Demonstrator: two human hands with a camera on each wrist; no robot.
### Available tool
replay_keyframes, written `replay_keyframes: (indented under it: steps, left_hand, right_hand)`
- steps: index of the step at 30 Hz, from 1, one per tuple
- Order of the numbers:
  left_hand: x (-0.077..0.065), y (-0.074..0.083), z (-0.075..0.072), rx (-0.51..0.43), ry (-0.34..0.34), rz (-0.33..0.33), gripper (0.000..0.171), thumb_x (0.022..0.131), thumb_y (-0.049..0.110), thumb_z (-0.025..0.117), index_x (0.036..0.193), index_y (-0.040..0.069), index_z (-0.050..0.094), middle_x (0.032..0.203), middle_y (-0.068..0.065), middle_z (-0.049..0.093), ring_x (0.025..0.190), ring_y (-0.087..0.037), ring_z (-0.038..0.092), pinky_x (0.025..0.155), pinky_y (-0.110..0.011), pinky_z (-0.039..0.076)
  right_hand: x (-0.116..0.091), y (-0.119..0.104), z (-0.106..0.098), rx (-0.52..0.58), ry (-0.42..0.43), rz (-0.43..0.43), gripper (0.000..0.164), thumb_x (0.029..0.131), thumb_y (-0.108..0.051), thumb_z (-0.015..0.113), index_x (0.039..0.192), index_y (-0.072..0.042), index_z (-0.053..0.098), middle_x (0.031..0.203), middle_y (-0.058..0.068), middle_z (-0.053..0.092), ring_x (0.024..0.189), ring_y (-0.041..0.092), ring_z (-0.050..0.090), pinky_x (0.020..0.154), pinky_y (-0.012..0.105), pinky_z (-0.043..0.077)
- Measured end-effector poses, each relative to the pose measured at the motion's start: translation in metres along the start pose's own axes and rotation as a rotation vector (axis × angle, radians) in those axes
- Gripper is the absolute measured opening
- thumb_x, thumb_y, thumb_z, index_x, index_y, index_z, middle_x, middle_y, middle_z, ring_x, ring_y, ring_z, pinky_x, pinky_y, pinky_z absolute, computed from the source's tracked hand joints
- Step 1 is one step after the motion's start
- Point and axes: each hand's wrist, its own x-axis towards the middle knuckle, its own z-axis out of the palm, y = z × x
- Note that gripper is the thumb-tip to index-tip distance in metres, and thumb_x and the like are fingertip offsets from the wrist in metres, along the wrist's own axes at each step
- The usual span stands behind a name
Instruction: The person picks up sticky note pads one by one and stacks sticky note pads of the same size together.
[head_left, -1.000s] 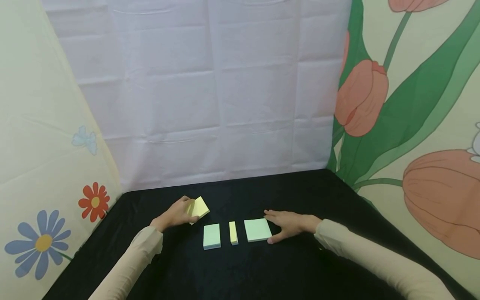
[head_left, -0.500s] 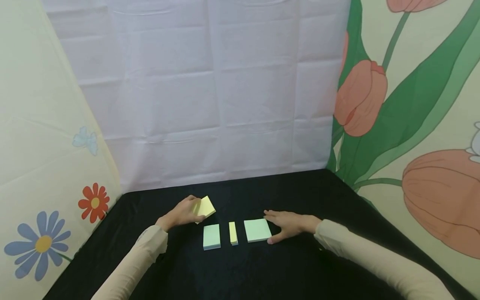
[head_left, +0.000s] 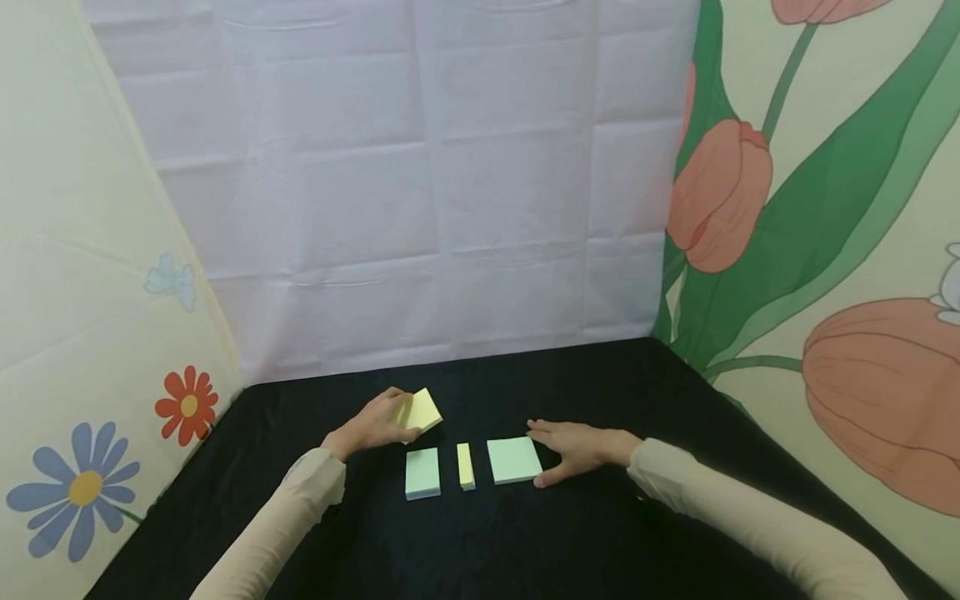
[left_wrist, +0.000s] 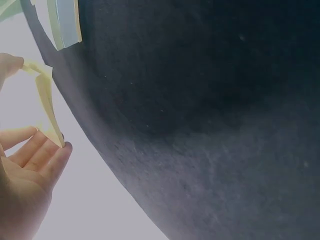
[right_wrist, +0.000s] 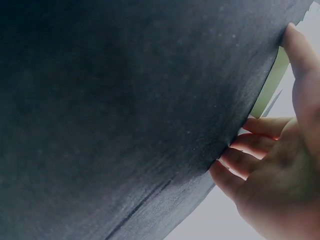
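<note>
In the head view my left hand (head_left: 377, 422) grips a yellow sticky note pad (head_left: 424, 410), tilted and raised over the black cloth. The left wrist view shows the thumb at one edge of this pad (left_wrist: 46, 100) and the fingers at the opposite one. My right hand (head_left: 576, 446) rests on the cloth with fingers and thumb spread, beside a square green sticky note pad (head_left: 513, 460). Its thumb is at the pad's near right corner. Left of that pad lie a narrow yellow pad (head_left: 465, 463) and a smaller green pad (head_left: 422, 472), apart from each other.
A black cloth (head_left: 495, 542) covers the table. A white sheet (head_left: 450, 183) hangs along its back edge. Flower-printed cloths stand on the left (head_left: 82, 208) and right (head_left: 885, 217). The pads lie in a row near the table's middle.
My left hand has moved to the right with the yellow sticky note pad, now behind the smaller green pad. The right hand and the pads on the cloth have stayed in place.
</note>
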Motion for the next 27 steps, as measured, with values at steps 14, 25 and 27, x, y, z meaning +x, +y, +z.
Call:
replay_keyframes:
  steps: [14,25,27]
  left_hand:
    - [0.01,0.012,0.0,0.006,-0.018,-0.003,0.071,0.084,0.041,0.073,0.136,-0.003,0.054,0.132,-0.018,0.054,0.098,-0.023,0.052,0.081,-0.038,0.044]
    - [0.013,0.024,-0.002,0.002,-0.007,0.044,0.069,0.086,0.04,0.071,0.136,-0.004,0.054,0.133,-0.019,0.055,0.098,-0.023,0.052,0.08,-0.038,0.044]
    - [0.013,0.025,-0.002,-0.001,-0.005,0.057,0.069,0.086,0.041,0.07,0.137,-0.004,0.053,0.133,-0.019,0.054,0.1,-0.024,0.053,0.081,-0.038,0.045]
  right_hand:
    - [-0.001,0.0,0.0,0.006,0.007,-0.006,0.089,0.087,-0.059,0.066,0.149,-0.002,0.04,0.159,0.016,0.029,0.144,0.03,0.03,0.112,0.048,0.029]
    - [0.001,0.002,0.002,-0.007,0.013,-0.018,0.089,0.088,-0.061,0.065,0.15,-0.002,0.039,0.159,0.016,0.028,0.144,0.03,0.03,0.112,0.048,0.029]
    - [0.001,0.001,0.002,-0.005,0.013,-0.017,0.09,0.088,-0.06,0.065,0.15,-0.001,0.039,0.159,0.016,0.028,0.144,0.03,0.03,0.112,0.048,0.029]
